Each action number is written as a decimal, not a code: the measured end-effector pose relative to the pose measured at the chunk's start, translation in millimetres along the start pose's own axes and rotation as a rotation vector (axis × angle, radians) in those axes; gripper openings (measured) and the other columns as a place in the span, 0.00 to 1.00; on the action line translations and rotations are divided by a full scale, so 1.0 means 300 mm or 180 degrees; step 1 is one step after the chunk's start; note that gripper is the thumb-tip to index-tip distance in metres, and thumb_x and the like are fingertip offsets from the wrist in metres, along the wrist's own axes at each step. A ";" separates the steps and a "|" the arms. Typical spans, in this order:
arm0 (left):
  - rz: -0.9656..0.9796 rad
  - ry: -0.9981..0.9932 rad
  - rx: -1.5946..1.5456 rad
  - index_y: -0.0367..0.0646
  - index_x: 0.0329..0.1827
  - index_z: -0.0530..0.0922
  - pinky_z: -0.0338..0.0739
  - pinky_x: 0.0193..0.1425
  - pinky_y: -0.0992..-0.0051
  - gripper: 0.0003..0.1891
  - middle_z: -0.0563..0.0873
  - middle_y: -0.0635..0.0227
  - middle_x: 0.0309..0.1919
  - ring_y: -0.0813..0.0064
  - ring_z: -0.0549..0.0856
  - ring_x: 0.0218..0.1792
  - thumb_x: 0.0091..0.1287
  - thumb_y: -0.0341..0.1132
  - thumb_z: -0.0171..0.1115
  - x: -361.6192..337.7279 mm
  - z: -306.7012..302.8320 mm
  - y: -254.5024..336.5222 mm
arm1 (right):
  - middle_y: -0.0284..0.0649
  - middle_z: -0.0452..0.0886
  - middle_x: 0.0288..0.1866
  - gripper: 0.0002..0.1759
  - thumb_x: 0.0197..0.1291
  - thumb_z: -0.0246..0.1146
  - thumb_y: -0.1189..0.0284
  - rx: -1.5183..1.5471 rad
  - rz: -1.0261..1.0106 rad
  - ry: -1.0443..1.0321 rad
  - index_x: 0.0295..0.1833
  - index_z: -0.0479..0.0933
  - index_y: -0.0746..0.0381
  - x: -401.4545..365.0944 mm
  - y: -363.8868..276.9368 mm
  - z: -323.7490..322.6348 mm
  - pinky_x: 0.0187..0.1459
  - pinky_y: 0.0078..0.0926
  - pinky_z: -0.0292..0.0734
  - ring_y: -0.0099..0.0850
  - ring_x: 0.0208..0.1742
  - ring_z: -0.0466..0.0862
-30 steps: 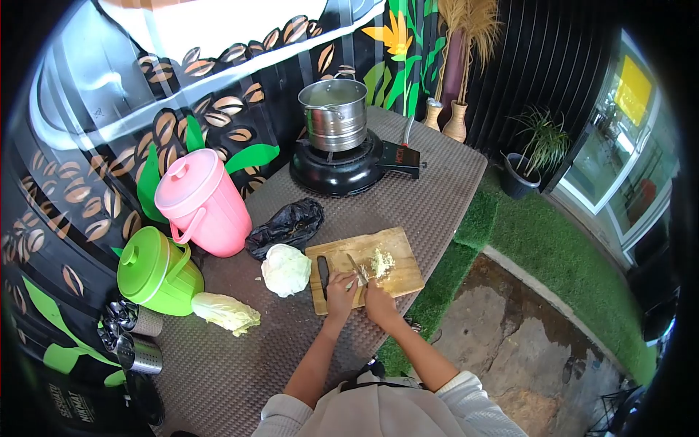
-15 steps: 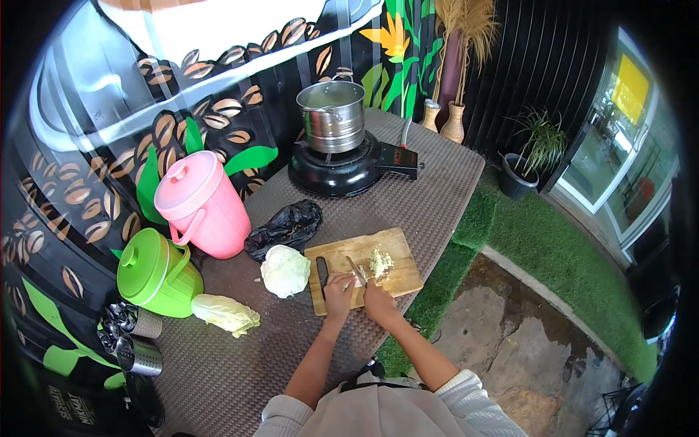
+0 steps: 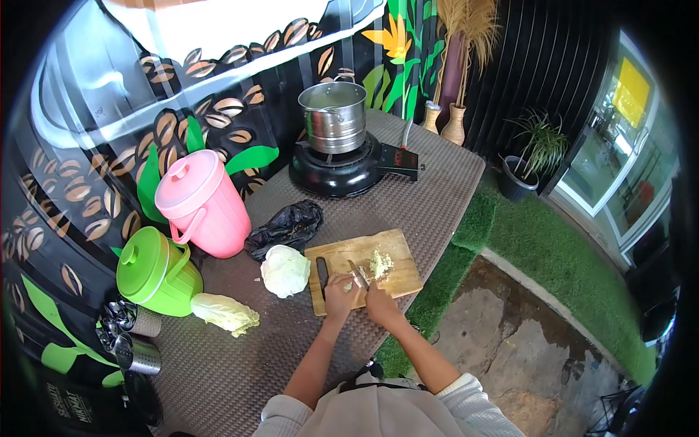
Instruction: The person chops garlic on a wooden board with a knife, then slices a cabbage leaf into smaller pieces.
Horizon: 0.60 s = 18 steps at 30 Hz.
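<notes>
My right hand (image 3: pixel 381 306) is closed round the handle of a knife (image 3: pixel 358 273), whose blade points up and left over the wooden cutting board (image 3: pixel 404 277). Beside the blade, my left hand (image 3: pixel 338 297) curls its fingers on a small pale vegetable piece (image 3: pixel 348 286), mostly covered by the fingertips. Finely chopped pale bits (image 3: pixel 380 263) lie in a heap right of the blade. A black-handled tool (image 3: pixel 322 271) rests along the board's left side, close to my left hand. Just left of the board sits a round pale cabbage (image 3: pixel 285 272).
A napa cabbage (image 3: pixel 225 315) lies left on the brown woven table (image 3: pixel 240 371). Behind are a black plastic bag (image 3: pixel 287 227), a pink jug (image 3: pixel 204 204), a green jug (image 3: pixel 156 273) and a steel pot (image 3: pixel 335 124) on a black portable stove (image 3: pixel 331 175). Metal cutlery holders (image 3: pixel 138 355) stand far left.
The knife and my right hand have shifted very slightly at the board, and the small piece by my left fingertips shows a little differently. Everything else stays in place.
</notes>
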<state>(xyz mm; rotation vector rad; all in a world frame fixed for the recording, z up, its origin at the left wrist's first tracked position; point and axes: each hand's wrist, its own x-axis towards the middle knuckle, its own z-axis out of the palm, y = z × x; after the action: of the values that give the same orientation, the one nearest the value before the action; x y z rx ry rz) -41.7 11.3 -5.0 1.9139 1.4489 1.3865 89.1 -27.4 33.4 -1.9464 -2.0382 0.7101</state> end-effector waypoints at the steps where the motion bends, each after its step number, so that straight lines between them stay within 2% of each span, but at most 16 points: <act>1: 0.0013 -0.0002 -0.0073 0.32 0.35 0.85 0.73 0.64 0.63 0.07 0.87 0.54 0.36 0.57 0.84 0.44 0.55 0.27 0.67 0.001 -0.001 0.001 | 0.64 0.80 0.36 0.17 0.60 0.54 0.75 -0.0003 -0.0006 -0.0002 0.52 0.63 0.71 -0.017 -0.007 0.011 0.42 0.52 0.79 0.60 0.42 0.82; 3: 0.0059 0.0031 -0.0061 0.32 0.35 0.85 0.73 0.64 0.63 0.07 0.87 0.54 0.36 0.57 0.84 0.44 0.55 0.26 0.67 0.007 -0.001 0.001 | 0.62 0.80 0.44 0.20 0.64 0.50 0.72 -0.0172 0.0251 0.0359 0.60 0.63 0.70 -0.067 -0.024 0.058 0.42 0.48 0.80 0.58 0.45 0.83; 4: 0.0098 0.0058 -0.0047 0.32 0.35 0.85 0.74 0.64 0.63 0.07 0.87 0.54 0.36 0.57 0.84 0.44 0.55 0.26 0.66 0.007 0.001 0.001 | 0.62 0.80 0.44 0.20 0.64 0.50 0.72 -0.0178 0.0251 0.0357 0.60 0.63 0.70 -0.065 -0.012 0.113 0.42 0.48 0.80 0.58 0.45 0.83; 6: 0.0118 0.0033 -0.0052 0.32 0.35 0.85 0.74 0.63 0.63 0.07 0.87 0.54 0.36 0.58 0.84 0.43 0.55 0.25 0.66 0.016 0.004 -0.006 | 0.63 0.80 0.44 0.19 0.65 0.50 0.72 -0.1524 -0.0073 0.1766 0.58 0.63 0.70 -0.039 0.016 0.216 0.44 0.49 0.80 0.57 0.45 0.83; 7: 0.0134 0.0001 -0.0046 0.33 0.36 0.85 0.74 0.63 0.64 0.07 0.87 0.55 0.37 0.58 0.84 0.43 0.55 0.25 0.66 0.004 0.000 -0.009 | 0.63 0.80 0.44 0.19 0.65 0.50 0.72 -0.1513 -0.0067 0.1747 0.58 0.63 0.70 -0.040 -0.009 0.155 0.44 0.49 0.80 0.57 0.45 0.83; 9: 0.0083 -0.0027 -0.0065 0.33 0.36 0.85 0.75 0.62 0.64 0.07 0.87 0.55 0.37 0.58 0.84 0.44 0.55 0.25 0.66 0.001 -0.004 -0.006 | 0.62 0.80 0.45 0.18 0.65 0.51 0.71 0.0062 0.0358 -0.0300 0.57 0.63 0.70 0.012 -0.028 -0.001 0.48 0.50 0.78 0.56 0.47 0.83; 10: 0.0024 -0.0035 -0.0088 0.33 0.37 0.85 0.76 0.61 0.65 0.07 0.87 0.55 0.37 0.58 0.84 0.45 0.55 0.25 0.66 0.002 -0.005 -0.004 | 0.62 0.80 0.45 0.18 0.65 0.51 0.71 0.0061 0.0353 -0.0293 0.57 0.63 0.70 0.014 -0.010 -0.003 0.48 0.50 0.78 0.56 0.47 0.83; 12: -0.0034 -0.0013 -0.0071 0.33 0.38 0.85 0.76 0.61 0.66 0.08 0.88 0.56 0.38 0.58 0.84 0.46 0.56 0.25 0.66 -0.002 -0.003 0.000 | 0.65 0.81 0.36 0.15 0.61 0.52 0.74 0.0053 -0.0003 -0.0083 0.51 0.63 0.70 0.015 0.003 -0.013 0.42 0.53 0.79 0.58 0.41 0.84; 13: -0.0096 -0.0005 -0.0055 0.34 0.38 0.85 0.76 0.60 0.66 0.08 0.88 0.56 0.39 0.58 0.84 0.47 0.56 0.25 0.66 -0.004 -0.001 -0.001 | 0.65 0.81 0.36 0.15 0.61 0.52 0.74 0.0044 -0.0015 -0.0084 0.51 0.63 0.70 -0.002 -0.009 -0.015 0.42 0.53 0.79 0.58 0.41 0.84; 15: -0.0064 0.0018 -0.0056 0.34 0.39 0.85 0.77 0.59 0.66 0.08 0.87 0.56 0.40 0.58 0.84 0.48 0.56 0.25 0.67 -0.006 0.000 -0.007 | 0.61 0.82 0.41 0.17 0.66 0.51 0.70 -0.0182 0.0466 -0.0145 0.56 0.63 0.69 -0.052 -0.044 -0.006 0.44 0.49 0.80 0.54 0.44 0.85; 18: -0.0147 0.0046 -0.0134 0.35 0.40 0.85 0.77 0.57 0.67 0.09 0.87 0.57 0.42 0.58 0.84 0.49 0.56 0.25 0.67 -0.009 0.006 -0.011 | 0.61 0.82 0.39 0.17 0.66 0.50 0.71 -0.0094 0.0551 0.0162 0.56 0.63 0.68 -0.063 -0.057 0.061 0.44 0.49 0.80 0.54 0.42 0.85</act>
<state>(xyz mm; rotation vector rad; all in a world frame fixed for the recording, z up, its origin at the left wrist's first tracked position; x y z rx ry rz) -41.9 10.7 -9.5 1.8367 1.4498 1.4014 66.9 -49.4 29.1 -2.1546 -1.8778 0.6625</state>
